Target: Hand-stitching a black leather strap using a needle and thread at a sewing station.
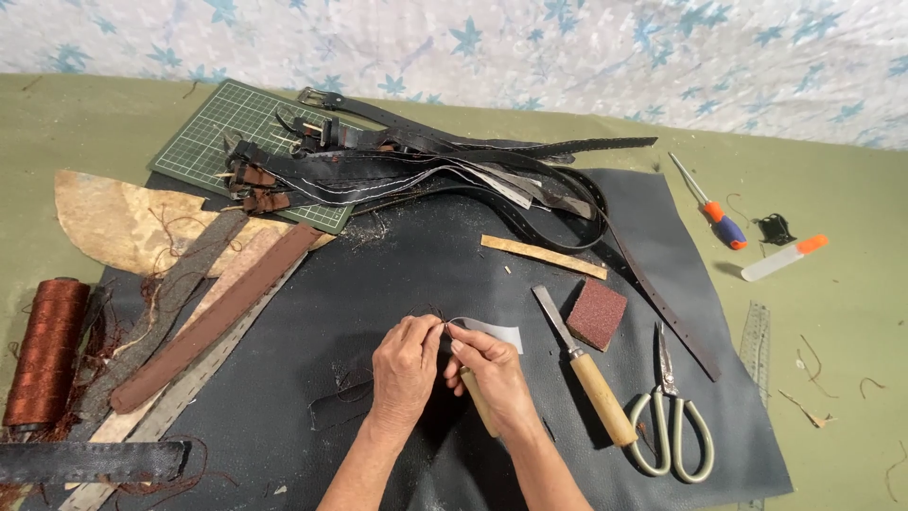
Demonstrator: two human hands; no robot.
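We judge work early: left hand [407,364] fingers pinch thread, right hand [494,374] fingers grip wooden-handled tool [480,402]; finished belts [426,166] at twelve o'clock.

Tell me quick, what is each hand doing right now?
Left hand: fingertips pinched shut on a thin thread.
Right hand: closed around a wooden-handled tool, fingertips meeting the left's at the thread.
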